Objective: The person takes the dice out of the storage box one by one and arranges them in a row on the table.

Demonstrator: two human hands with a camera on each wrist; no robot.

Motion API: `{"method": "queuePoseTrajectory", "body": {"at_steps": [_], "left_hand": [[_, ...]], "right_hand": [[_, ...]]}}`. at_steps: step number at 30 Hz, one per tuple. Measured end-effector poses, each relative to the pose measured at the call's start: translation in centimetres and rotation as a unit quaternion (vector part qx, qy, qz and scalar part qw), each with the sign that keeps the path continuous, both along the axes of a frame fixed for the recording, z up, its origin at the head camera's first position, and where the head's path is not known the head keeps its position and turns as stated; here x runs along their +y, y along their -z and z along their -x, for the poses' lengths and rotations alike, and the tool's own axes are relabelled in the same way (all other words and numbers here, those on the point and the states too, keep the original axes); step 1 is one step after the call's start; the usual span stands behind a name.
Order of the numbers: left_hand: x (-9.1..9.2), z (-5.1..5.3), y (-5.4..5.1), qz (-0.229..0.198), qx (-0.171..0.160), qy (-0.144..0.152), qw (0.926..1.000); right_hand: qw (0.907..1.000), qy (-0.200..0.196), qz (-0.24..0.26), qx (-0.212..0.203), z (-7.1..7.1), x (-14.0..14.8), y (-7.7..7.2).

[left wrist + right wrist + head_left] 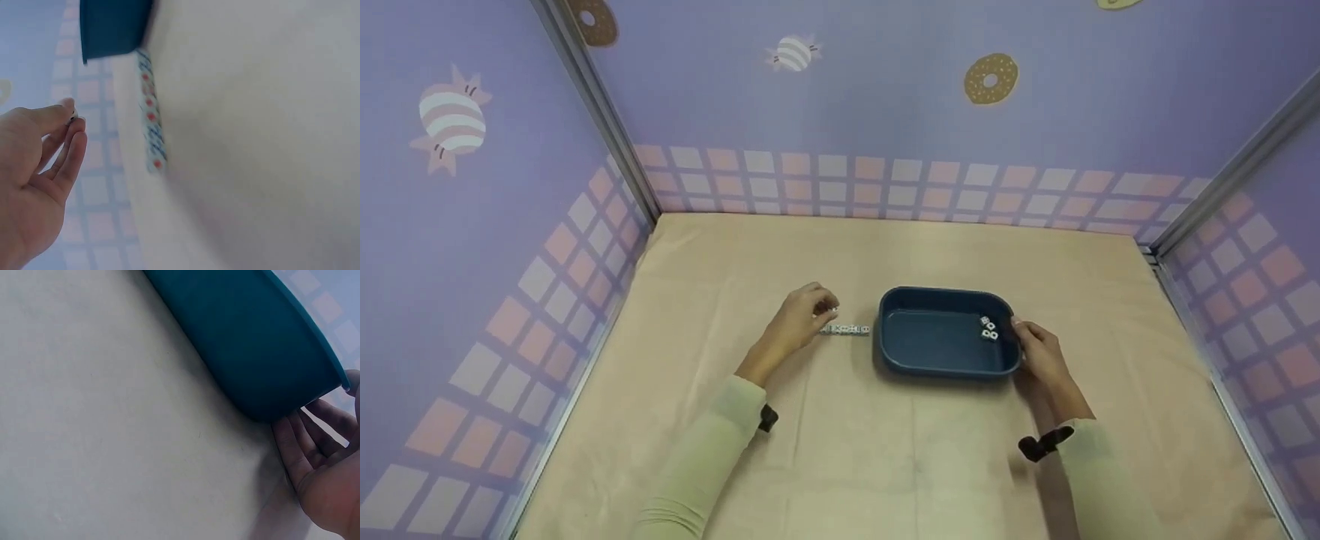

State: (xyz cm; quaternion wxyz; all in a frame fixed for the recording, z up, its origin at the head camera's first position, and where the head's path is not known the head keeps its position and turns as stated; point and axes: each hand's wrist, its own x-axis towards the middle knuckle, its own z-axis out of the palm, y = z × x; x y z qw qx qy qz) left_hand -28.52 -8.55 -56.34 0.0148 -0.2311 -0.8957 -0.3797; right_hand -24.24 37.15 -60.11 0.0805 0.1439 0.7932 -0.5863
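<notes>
My left hand (799,319) pinches a small white die (73,116) between thumb and fingertips, raised over the table. Just beneath it, a straight row of dice (847,330) lies on the tablecloth; the left wrist view shows red and blue pips on their sides. Right of the row is a dark blue rectangular tub (945,373) with rounded corners. Several loose white dice (988,330) sit inside, near its right end. At that end my right hand (1041,351) grips the tub, thumb at the rim and fingers against the outside and lower edge.
A beige cloth (855,457) covers the table. Purple panels with a checked border (870,180) enclose the back and both sides, joined by metal posts (607,112) at the corners. Dark bands (1046,444) are worn at both wrists.
</notes>
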Motion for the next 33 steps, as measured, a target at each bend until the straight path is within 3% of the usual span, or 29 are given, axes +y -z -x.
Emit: {"method": "queuePoseTrajectory", "body": {"at_steps": [4, 11, 21, 33], "left_hand": [[-2.7, -0.2, 0.9, 0.023, -0.028, -0.031, 0.9989], [-5.0, -0.6, 2.0, 0.089, -0.024, -0.050, 0.9945], [-5.2, -0.5, 2.6, 0.117, 0.009, -0.013, 0.9930], [-5.0, -0.4, 2.8, 0.119, -0.004, -0.008, 0.9928]], "right_hand": [[0.9999, -0.004, 0.001, 0.016, -0.1, 0.2, 0.0], [0.9998, -0.006, -0.003, 0.017, -0.1, 0.3, 0.1], [0.9997, 0.003, 0.017, 0.016, -0.2, 0.0, 0.1], [0.9997, 0.006, 0.008, 0.023, -0.3, 0.1, 0.2]]}}
